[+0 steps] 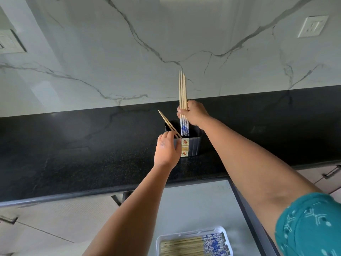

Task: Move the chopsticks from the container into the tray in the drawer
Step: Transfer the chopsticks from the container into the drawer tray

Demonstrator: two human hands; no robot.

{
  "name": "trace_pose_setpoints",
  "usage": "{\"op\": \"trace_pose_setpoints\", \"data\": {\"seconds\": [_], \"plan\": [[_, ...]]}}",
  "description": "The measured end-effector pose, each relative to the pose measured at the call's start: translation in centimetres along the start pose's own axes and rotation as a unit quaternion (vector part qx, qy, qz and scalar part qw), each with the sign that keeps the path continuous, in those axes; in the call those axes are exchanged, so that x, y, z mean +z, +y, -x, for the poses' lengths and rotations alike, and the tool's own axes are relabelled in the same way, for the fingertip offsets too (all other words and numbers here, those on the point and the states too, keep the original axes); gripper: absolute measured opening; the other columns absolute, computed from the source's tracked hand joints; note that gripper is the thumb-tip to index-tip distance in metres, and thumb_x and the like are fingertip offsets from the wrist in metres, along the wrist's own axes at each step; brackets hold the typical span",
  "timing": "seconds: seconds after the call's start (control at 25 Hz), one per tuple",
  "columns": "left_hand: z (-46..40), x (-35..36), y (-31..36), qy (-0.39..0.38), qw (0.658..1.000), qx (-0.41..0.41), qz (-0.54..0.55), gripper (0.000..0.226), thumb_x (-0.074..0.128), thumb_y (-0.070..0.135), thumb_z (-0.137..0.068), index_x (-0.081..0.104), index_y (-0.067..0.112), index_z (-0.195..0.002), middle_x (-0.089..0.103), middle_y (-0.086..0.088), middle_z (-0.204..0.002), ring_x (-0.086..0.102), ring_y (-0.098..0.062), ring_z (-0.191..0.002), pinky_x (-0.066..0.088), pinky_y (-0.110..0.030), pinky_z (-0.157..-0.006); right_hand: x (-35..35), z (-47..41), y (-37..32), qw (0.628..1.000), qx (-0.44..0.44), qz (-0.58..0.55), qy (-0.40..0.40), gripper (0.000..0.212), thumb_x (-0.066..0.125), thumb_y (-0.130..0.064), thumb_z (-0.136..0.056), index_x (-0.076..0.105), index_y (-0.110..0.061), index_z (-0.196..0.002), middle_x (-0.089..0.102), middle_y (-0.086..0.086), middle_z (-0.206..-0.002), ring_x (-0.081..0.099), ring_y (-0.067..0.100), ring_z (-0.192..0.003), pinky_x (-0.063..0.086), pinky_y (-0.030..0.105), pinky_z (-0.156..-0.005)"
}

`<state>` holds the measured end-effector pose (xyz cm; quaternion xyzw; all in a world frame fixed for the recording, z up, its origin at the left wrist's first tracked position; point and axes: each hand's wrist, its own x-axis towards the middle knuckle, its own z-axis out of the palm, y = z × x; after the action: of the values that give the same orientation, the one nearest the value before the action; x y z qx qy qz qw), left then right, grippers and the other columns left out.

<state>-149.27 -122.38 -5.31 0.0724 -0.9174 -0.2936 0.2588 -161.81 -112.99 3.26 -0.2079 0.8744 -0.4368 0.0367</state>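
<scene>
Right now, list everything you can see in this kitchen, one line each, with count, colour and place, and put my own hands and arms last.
Container: one, dark, on the counter near the wall, flower sticker on its front.
Bundle of chopsticks: several, pale wood with blue patterned ends, lifted upright over the container.
Leaning chopsticks: about two, pale wood, tilted left out of the container.
Tray: one, white, in the open drawer, already holding many chopsticks.
Drawer: one, grey floor, open below the counter.
Counter: one, black speckled.
Wall: white marble with grey veins.
Sockets: two, white, one at each side of the wall.
Right hand: grip round the bundle.
Left hand: at the container, grip on the leaning chopsticks.
</scene>
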Motion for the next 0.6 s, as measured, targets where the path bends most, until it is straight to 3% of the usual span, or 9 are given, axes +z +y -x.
{"op": "trace_pose_setpoints", "data": {"seconds": [0.12,0.16,0.24,0.32,0.4,0.48,0.52,0.6], "plan": [[4.2,-0.2,3.1,0.038,0.965,-0.162,0.201,0.018,0.052,0.030,-0.094,0.064,0.019,-0.103,0.066,0.010,-0.095,0.060,-0.009,-0.095,0.046,-0.023,-0.080,-3.1,5.4,-3.0,0.997,-0.054,-0.059,0.002,0.008,0.054,-0.025,-0.096,0.061,-0.020,-0.099,0.072,-0.005,-0.090,0.071,0.006,-0.082,0.055,0.022,-0.079],[6.0,-0.2,4.0,0.031,0.934,-0.226,0.276,0.019,0.052,0.034,-0.095,0.065,0.021,-0.098,0.068,0.013,-0.092,0.063,-0.006,-0.092,0.048,-0.022,-0.077,-3.5,7.9,-3.2,0.996,-0.063,-0.063,-0.015,0.006,0.054,-0.026,-0.096,0.060,-0.025,-0.095,0.072,-0.006,-0.087,0.071,0.002,-0.079,0.054,0.017,-0.073],[10.0,0.4,5.0,0.003,0.838,-0.333,0.433,0.032,0.049,0.043,-0.096,0.067,0.017,-0.101,0.071,0.006,-0.097,0.065,-0.010,-0.096,0.049,-0.022,-0.078,-2.5,13.1,-1.7,0.997,-0.060,0.002,-0.043,0.013,0.053,-0.025,-0.094,0.058,-0.031,-0.085,0.071,-0.007,-0.078,0.070,0.002,-0.070,0.053,0.014,-0.062],[14.2,1.2,4.6,-0.007,0.767,-0.374,0.522,0.059,0.040,0.061,-0.091,0.064,0.013,-0.115,0.070,-0.003,-0.110,0.064,-0.014,-0.104,0.049,-0.029,-0.086,0.7,18.2,1.3,0.981,-0.045,0.169,-0.080,0.012,0.050,-0.017,-0.093,0.059,-0.022,-0.088,0.070,0.002,-0.081,0.070,0.019,-0.074,0.053,0.026,-0.061],[18.1,2.3,4.2,-0.006,0.744,-0.407,0.530,0.070,0.041,0.070,-0.083,0.060,0.013,-0.118,0.067,-0.003,-0.113,0.063,-0.015,-0.106,0.050,-0.034,-0.091,5.3,23.2,4.7,0.940,-0.007,0.313,-0.139,0.015,0.043,-0.012,-0.095,0.056,-0.012,-0.103,0.070,0.014,-0.095,0.069,0.036,-0.089,0.049,0.035,-0.068],[21.2,3.6,3.5,0.015,0.717,-0.501,0.484,0.047,0.056,0.056,-0.087,0.065,0.011,-0.098,0.069,-0.004,-0.099,0.065,-0.016,-0.093,0.051,-0.033,-0.083,9.5,27.6,7.9,0.914,-0.009,0.355,-0.195,0.023,0.038,-0.010,-0.095,0.052,-0.010,-0.115,0.067,0.015,-0.109,0.065,0.036,-0.101,0.049,0.040,-0.079],[22.4,4.2,2.9,0.029,0.694,-0.562,0.450,0.033,0.060,0.043,-0.090,0.065,0.011,-0.087,0.069,-0.005,-0.089,0.065,-0.017,-0.084,0.051,-0.031,-0.075,11.2,29.6,9.6,0.908,-0.030,0.363,-0.207,0.029,0.036,-0.009,-0.095,0.048,-0.009,-0.122,0.065,0.016,-0.113,0.064,0.036,-0.103,0.048,0.042,-0.083],[24.0,5.1,1.4,0.042,0.614,-0.641,0.458,0.020,0.057,0.020,-0.093,0.065,0.008,-0.078,0.066,-0.008,-0.080,0.063,-0.020,-0.072,0.049,-0.029,-0.063,13.3,32.5,12.8,0.897,-0.061,0.376,-0.224,0.041,0.032,-0.006,-0.094,0.039,-0.008,-0.134,0.060,0.018,-0.117,0.060,0.037,-0.106,0.045,0.045,-0.087]]}}
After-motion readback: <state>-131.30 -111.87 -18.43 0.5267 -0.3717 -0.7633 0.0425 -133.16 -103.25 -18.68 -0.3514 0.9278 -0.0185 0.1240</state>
